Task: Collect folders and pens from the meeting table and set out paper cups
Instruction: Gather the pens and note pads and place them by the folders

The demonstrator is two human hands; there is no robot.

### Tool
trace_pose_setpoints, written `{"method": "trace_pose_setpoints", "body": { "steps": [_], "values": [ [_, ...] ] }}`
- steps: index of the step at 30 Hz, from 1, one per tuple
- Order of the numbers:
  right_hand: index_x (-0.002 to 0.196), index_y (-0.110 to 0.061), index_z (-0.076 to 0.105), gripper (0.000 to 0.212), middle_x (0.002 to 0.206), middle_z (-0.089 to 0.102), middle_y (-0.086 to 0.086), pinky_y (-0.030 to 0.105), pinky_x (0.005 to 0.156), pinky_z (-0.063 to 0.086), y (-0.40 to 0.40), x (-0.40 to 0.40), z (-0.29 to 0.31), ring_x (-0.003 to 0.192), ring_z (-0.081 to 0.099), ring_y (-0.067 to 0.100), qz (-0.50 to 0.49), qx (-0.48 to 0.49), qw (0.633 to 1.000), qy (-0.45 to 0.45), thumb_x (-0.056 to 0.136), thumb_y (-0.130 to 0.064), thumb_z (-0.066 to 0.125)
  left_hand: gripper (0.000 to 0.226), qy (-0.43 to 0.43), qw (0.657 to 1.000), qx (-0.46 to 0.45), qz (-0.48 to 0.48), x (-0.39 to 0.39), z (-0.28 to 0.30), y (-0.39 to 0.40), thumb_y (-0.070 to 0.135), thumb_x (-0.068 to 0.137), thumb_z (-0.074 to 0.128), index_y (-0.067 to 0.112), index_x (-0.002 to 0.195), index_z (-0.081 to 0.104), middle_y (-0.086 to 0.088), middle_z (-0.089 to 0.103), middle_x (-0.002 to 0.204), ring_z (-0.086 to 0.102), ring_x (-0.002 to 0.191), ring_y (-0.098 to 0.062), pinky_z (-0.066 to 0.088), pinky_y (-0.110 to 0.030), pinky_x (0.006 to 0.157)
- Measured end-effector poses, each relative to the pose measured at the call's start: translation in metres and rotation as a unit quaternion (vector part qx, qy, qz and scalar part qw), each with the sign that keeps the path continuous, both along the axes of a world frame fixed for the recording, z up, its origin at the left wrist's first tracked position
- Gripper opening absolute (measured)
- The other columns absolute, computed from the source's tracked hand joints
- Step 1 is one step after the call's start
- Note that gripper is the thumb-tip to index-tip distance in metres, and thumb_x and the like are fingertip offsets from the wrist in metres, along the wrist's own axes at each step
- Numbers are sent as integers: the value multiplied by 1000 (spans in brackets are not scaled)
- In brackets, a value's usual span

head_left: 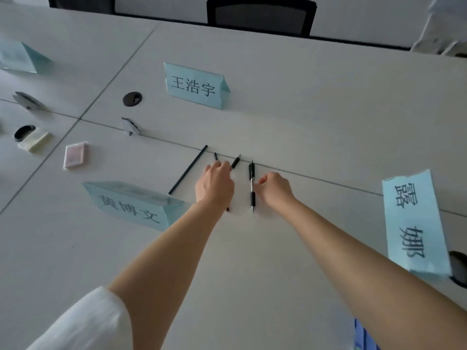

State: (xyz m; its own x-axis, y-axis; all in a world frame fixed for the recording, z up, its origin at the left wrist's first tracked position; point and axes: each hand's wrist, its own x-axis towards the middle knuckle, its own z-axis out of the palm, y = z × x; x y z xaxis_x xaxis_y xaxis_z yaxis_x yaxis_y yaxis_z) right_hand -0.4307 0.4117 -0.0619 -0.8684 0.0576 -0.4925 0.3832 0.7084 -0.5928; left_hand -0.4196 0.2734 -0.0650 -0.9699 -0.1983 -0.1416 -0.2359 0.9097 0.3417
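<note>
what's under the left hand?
Two pens poke out beyond the left hand: dark ends past the fingertips, one tip showing near the wrist. Their middles are covered, so grip and exact count underneath cannot be told.

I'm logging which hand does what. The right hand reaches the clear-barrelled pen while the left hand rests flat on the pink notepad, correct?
Not quite. The head view shows the left hand on the black pens, not the pink notepad, which lies apart. The right hand does reach the clear-barrelled pen.

Head view, steeply down, seemingly close.

Left hand (214, 184) grips pens (236, 161); right hand (274, 189) touches clear pen (252, 188) on table (303, 122).
</note>
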Motion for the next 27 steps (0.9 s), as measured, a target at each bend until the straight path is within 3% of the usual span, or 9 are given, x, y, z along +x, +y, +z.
{"method": "trace_pose_setpoints", "body": {
  "steps": [5, 9, 12, 14, 16, 18, 20, 24, 27],
  "values": [
    [108, -12, 57, 29, 111, 64, 9, 33, 77, 44, -12, -21, -20, 102, 60, 31, -19, 61, 998, 15, 86, -31, 57, 20, -27, 999, -21, 14, -28, -18, 3, 7, 94, 46, 10, 111, 56, -9, 53, 121, 46, 116, -27, 40, -34, 70],
    [103, -13, 58, 33, 104, 66, 7, 33, 73, 45, -18, -25, -33, 95, 63, 31, -4, 111, 994, 9, 86, -41, 60, 18, -43, 998, -35, 1, -33, -28, -1, 3, 94, 45, 6, 109, 55, -13, 55, 117, 49, 112, -29, 38, -34, 70],
    [92, -13, 62, 22, 97, 67, 8, 29, 67, 44, -23, -25, -37, 85, 63, 30, 12, 133, 991, 5, 82, -32, 60, 20, -39, 999, -21, -3, -33, -29, -5, -3, 92, 42, 2, 106, 55, -16, 56, 114, 51, 107, -32, 36, -34, 70],
    [78, -13, 58, 15, 85, 66, 8, 26, 57, 39, -25, -26, -37, 71, 59, 28, 9, 115, 993, 5, 76, -29, 59, 19, -18, 1000, 1, 19, -35, -24, -12, -1, 91, 43, 1, 105, 56, -17, 57, 113, 53, 103, -33, 35, -35, 69],
    [80, -11, 53, 20, 80, 62, 8, 26, 50, 35, -32, -28, -31, 68, 58, 29, -6, 65, 998, 2, 76, -31, 57, 19, 7, 998, 32, 50, -38, -18, -24, 2, 91, 44, 1, 107, 54, -17, 57, 116, 54, 103, -35, 36, -35, 72],
    [95, -7, 51, 27, 89, 61, 10, 33, 56, 47, -45, -30, -25, 78, 62, 32, -14, 3, 1000, -5, 82, -31, 51, 21, 24, 994, 57, 85, -40, -13, -40, 3, 92, 44, 0, 111, 51, -20, 54, 119, 55, 103, -38, 38, -37, 75],
    [102, -5, 45, 27, 97, 57, 12, 43, 71, 54, -58, -31, -23, 86, 62, 35, -8, -38, 999, -13, 87, -27, 45, 22, 15, 990, 64, 124, -43, -11, -61, 4, 92, 44, 0, 112, 48, -22, 52, 120, 55, 103, -40, 39, -39, 77],
    [106, -4, 45, 21, 100, 55, 13, 30, 64, 39, -77, -29, -25, 79, 50, 29, 40, -37, 998, -14, 90, -17, 45, 25, -74, 981, 70, 163, -48, -17, -95, 9, 89, 51, -1, 111, 52, -22, 57, 114, 54, 88, -36, 43, -37, 70],
    [107, -4, 49, 25, 107, 59, 14, 30, 66, 40, -87, -30, -33, 82, 51, 30, 58, -21, 998, -2, 89, -22, 50, 21, -100, 982, 53, 152, -49, -24, -104, 8, 87, 54, -1, 106, 56, -22, 60, 106, 51, 78, -33, 42, -36, 66]
  ]
}}
